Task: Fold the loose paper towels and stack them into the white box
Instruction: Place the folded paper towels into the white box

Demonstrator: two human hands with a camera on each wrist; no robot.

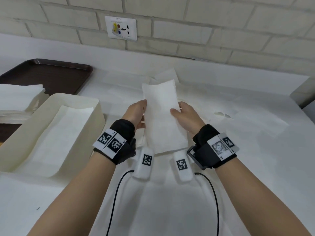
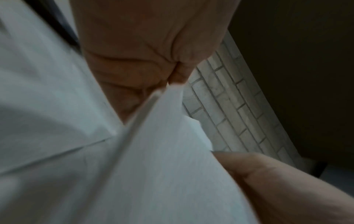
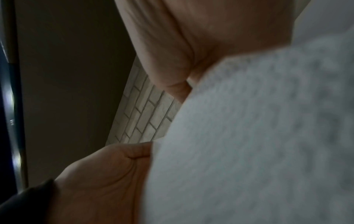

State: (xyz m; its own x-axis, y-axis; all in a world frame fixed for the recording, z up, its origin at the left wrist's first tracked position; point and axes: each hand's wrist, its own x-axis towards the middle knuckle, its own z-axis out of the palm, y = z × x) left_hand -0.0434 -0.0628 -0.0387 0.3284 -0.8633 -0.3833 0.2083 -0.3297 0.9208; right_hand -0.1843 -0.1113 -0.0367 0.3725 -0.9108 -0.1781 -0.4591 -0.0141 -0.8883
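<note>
A folded white paper towel [image 1: 163,114] is held up above the table between both hands. My left hand [image 1: 136,113] grips its left edge and my right hand [image 1: 183,114] grips its right edge, thumb on top. The left wrist view shows the towel [image 2: 162,166] pinched between thumb and fingers; the right wrist view shows the towel [image 3: 249,136] covering the fingers. The white box [image 1: 95,106] stands at the left with a folded towel [image 1: 68,133] lying flat inside. More loose towels [image 1: 167,74] lie on the table behind the held one.
A stack of white towels [image 1: 18,101] sits on a dark brown tray [image 1: 56,74] at the far left. A small scrap of paper [image 1: 221,114] lies to the right. A brick wall with a socket plate [image 1: 121,28] runs behind the white table.
</note>
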